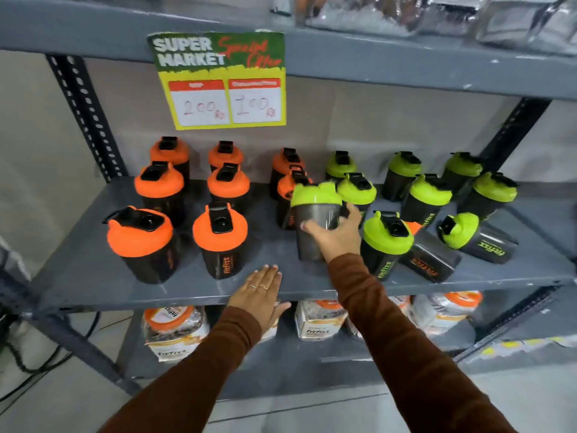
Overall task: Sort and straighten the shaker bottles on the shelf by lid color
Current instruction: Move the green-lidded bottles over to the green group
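A green-lidded shaker bottle [317, 225], blurred as if in motion, is gripped around its dark body by the right hand [335, 237] near the middle of the shelf [81, 270], at the seam between the orange-lidded group toward the left edge and the green-lidded group toward the right edge. The left hand [263, 292] lies open and flat on the shelf's front edge, holding nothing. Principal hazard: the held bottle stands just in front of an orange-lidded bottle [288, 195] and beside an upright green-lidded neighbour [385, 242], so a sideways sweep could likely knock either over. Two bottles already lie on their sides near the front right corner, one with an orange lid [429, 256] mostly hidden behind the upright green one, and one green-lidded [477, 235]; a nudge might roll them toward the front edge and off the shelf. A further risk is mis-sorting: the toppled orange-lidded bottle sits inside green territory and could be overlooked. The offer sign [220, 81] hangs well above.
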`<state>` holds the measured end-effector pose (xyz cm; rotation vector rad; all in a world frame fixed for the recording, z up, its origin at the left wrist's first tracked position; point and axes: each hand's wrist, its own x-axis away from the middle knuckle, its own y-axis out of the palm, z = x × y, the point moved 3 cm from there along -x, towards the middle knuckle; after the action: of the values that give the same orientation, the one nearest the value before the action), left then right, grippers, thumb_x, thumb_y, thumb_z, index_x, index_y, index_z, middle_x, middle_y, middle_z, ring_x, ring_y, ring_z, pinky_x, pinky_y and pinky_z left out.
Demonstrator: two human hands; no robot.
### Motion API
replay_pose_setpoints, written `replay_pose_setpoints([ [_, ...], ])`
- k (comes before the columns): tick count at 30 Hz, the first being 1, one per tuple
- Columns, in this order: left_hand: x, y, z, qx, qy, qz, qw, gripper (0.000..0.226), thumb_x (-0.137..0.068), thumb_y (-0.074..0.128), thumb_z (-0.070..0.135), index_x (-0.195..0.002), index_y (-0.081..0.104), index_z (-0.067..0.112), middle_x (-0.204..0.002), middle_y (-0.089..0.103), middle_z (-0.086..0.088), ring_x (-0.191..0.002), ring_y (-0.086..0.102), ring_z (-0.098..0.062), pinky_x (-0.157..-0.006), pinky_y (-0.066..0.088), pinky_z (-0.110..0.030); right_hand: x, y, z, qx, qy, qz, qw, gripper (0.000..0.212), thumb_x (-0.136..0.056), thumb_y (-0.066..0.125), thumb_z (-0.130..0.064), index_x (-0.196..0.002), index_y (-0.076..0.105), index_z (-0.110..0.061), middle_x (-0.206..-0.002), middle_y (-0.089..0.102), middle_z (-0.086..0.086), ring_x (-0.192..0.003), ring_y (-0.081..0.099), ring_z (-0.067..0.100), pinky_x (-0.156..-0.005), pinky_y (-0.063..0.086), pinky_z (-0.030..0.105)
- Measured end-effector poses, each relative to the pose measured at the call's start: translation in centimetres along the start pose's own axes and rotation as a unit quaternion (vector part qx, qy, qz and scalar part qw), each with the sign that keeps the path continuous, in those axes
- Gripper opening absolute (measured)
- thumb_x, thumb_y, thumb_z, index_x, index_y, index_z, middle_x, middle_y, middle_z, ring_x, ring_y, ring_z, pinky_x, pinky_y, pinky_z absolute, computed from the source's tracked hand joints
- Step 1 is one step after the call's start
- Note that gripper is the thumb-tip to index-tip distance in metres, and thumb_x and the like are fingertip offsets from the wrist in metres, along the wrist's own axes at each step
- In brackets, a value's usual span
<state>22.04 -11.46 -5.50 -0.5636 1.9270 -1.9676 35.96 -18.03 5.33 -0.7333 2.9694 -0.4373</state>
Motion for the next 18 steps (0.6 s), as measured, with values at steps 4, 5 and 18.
replay_pose_setpoints([
  [4,-2.1,-0.6,2.7,0.028,0.003,-0.005,1.000,0.075,-0.086,0.015,0.054,-0.133,0.038,0.001,-0.142,0.041,-0.015,-0.131,0.039,-0.026,-0.109,0.029,-0.036,0.6,-4.6,-4.2,-0.017,-0.092,0.037,0.995,0.094,-0.059,0.080,-0.027,-0.136,0.027,-0.018,-0.128,0.052,0.015,-0.117,0.052,0.027,-0.101,0.039,0.033],
  [5,-2.6,-0.9,3.7,0.020,0.018,0.002,1.000,0.071,-0.090,0.016,0.053,-0.140,0.022,0.004,-0.151,0.024,-0.013,-0.139,0.023,-0.024,-0.115,0.015,-0.035,0.6,-6.0,-4.8,-0.020,-0.102,0.047,0.993,0.095,-0.054,0.076,-0.034,-0.134,0.028,-0.019,-0.125,0.054,0.014,-0.113,0.054,0.027,-0.100,0.042,0.034],
  [18,-5.3,-0.5,8.4,0.039,-0.038,0.051,0.997,0.098,-0.076,-0.006,0.068,-0.132,0.041,0.004,-0.140,0.044,-0.014,-0.129,0.041,-0.028,-0.109,0.029,-0.039,-7.7,-22.5,0.1,-0.097,-0.099,0.233,0.963,0.100,-0.038,0.081,-0.026,-0.126,0.037,-0.006,-0.126,0.050,0.018,-0.116,0.052,0.030,-0.102,0.044,0.044],
])
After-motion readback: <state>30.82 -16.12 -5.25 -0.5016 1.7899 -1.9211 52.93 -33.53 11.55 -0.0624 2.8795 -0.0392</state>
